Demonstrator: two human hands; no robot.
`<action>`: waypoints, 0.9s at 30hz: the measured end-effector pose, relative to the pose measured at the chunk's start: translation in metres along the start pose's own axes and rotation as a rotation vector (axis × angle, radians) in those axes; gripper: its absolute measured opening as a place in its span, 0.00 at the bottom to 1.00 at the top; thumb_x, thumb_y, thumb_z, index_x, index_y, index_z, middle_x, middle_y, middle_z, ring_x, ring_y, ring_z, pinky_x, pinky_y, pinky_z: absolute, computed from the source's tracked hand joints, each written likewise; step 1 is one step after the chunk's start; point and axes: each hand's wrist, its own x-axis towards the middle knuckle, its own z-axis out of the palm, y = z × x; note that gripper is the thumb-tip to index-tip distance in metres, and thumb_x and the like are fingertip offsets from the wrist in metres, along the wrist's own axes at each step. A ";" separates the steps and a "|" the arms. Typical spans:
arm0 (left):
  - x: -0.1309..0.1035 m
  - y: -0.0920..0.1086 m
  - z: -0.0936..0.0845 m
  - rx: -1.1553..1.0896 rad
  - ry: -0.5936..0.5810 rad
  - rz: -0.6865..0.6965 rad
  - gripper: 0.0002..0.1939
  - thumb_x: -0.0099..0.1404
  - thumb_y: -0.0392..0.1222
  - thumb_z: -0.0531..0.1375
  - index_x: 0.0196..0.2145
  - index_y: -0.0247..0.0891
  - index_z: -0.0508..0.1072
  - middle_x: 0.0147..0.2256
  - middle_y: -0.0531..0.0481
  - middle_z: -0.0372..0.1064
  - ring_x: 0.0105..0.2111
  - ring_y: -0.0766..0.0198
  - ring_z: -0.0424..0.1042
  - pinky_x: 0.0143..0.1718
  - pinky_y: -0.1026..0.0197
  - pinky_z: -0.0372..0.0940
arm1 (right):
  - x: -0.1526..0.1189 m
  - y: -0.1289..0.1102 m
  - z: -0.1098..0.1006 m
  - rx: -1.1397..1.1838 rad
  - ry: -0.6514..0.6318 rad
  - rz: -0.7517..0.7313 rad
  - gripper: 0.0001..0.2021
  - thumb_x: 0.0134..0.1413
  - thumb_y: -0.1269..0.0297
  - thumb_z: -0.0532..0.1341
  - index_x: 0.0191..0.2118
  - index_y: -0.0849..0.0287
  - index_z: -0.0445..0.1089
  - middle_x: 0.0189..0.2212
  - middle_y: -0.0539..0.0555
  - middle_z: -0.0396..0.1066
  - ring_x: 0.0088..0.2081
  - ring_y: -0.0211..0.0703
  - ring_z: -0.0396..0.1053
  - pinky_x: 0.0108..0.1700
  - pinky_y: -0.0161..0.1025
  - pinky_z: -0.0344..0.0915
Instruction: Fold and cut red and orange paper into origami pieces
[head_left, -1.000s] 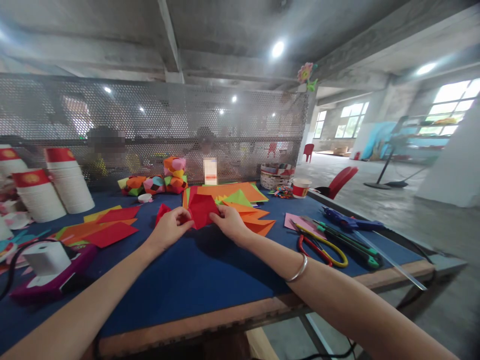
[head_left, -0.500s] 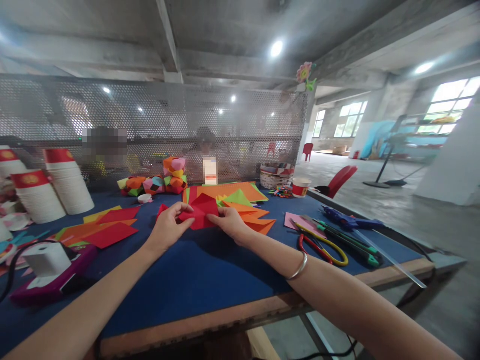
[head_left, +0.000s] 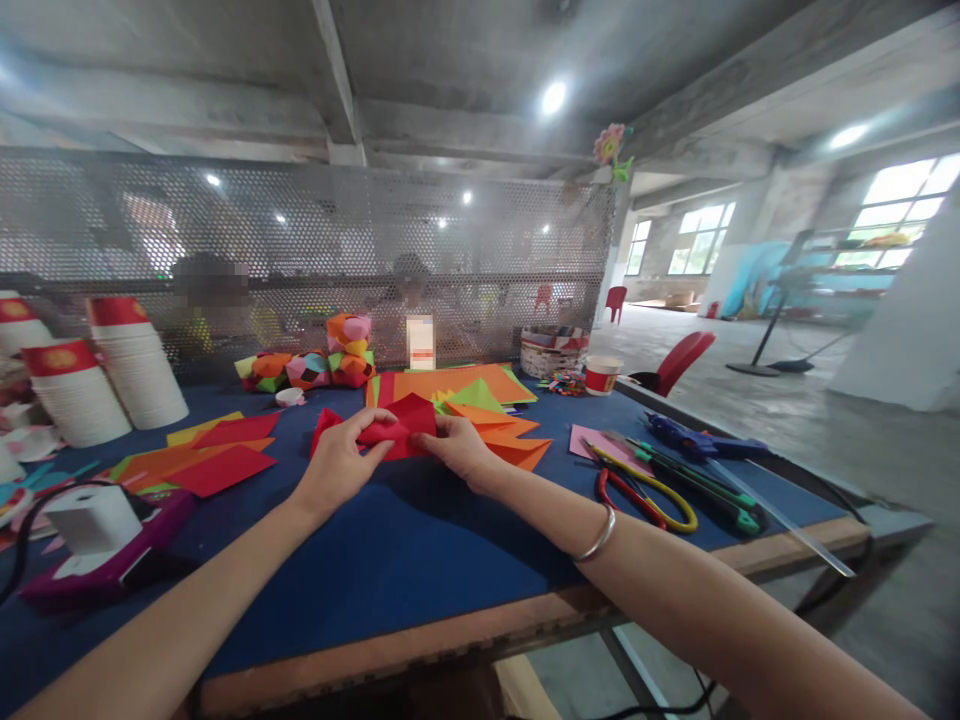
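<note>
A red sheet of paper (head_left: 409, 424), partly folded, is held between my two hands above the blue table (head_left: 360, 560). My left hand (head_left: 346, 455) pinches its left part between thumb and fingers. At its right side, my right hand (head_left: 463, 450) grips it with thumb and fingertips. Another red paper piece (head_left: 324, 425) shows behind my left hand. Orange folded papers (head_left: 514, 435) lie just beyond my right hand, with a green folded piece (head_left: 478, 396) and a stack of orange sheets (head_left: 450, 383) behind them.
Left are coloured sheets (head_left: 225, 468), a purple power strip (head_left: 97, 580) and cup stacks (head_left: 139, 360). Paper balls (head_left: 307, 369) stand at the back. Right are scissors (head_left: 652, 490), a cutter (head_left: 701, 480), a blue glue gun (head_left: 697, 438), a paper cup (head_left: 601, 376) and a basket (head_left: 553, 350).
My left hand has shifted slightly right along the red paper, and the paper's left part is bent over more. My right hand has barely moved.
</note>
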 end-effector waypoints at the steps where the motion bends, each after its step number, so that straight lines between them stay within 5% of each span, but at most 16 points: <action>1: 0.000 0.000 0.000 0.013 0.010 0.003 0.15 0.58 0.47 0.64 0.43 0.44 0.80 0.44 0.46 0.83 0.41 0.49 0.80 0.46 0.53 0.72 | -0.001 -0.001 0.000 -0.001 0.000 0.000 0.04 0.54 0.74 0.66 0.31 0.59 0.76 0.24 0.48 0.74 0.27 0.38 0.69 0.34 0.35 0.67; 6: 0.000 -0.001 0.000 0.049 0.055 0.041 0.13 0.61 0.44 0.63 0.43 0.43 0.82 0.46 0.44 0.83 0.47 0.47 0.81 0.56 0.49 0.70 | -0.001 -0.003 0.000 -0.003 -0.004 -0.003 0.02 0.54 0.72 0.66 0.31 0.59 0.76 0.24 0.48 0.73 0.25 0.37 0.64 0.29 0.34 0.62; 15: -0.001 0.000 0.002 0.083 0.049 0.148 0.11 0.64 0.43 0.62 0.42 0.43 0.82 0.44 0.45 0.84 0.45 0.50 0.82 0.45 0.53 0.76 | 0.002 0.001 0.000 -0.002 0.013 0.014 0.06 0.58 0.69 0.65 0.29 0.59 0.73 0.22 0.47 0.70 0.22 0.33 0.57 0.25 0.33 0.53; 20: -0.003 0.001 0.002 0.114 0.054 0.237 0.11 0.66 0.42 0.60 0.43 0.42 0.81 0.45 0.45 0.83 0.46 0.52 0.82 0.53 0.52 0.75 | 0.001 0.000 0.001 -0.020 0.022 0.016 0.08 0.57 0.72 0.64 0.27 0.60 0.71 0.21 0.46 0.68 0.21 0.32 0.55 0.24 0.33 0.51; 27: -0.005 0.001 0.003 0.171 0.070 0.330 0.13 0.68 0.41 0.59 0.46 0.39 0.80 0.44 0.43 0.83 0.45 0.53 0.82 0.51 0.54 0.75 | 0.004 0.006 0.001 -0.066 0.022 -0.047 0.05 0.56 0.74 0.63 0.30 0.60 0.73 0.22 0.46 0.70 0.20 0.32 0.58 0.24 0.32 0.54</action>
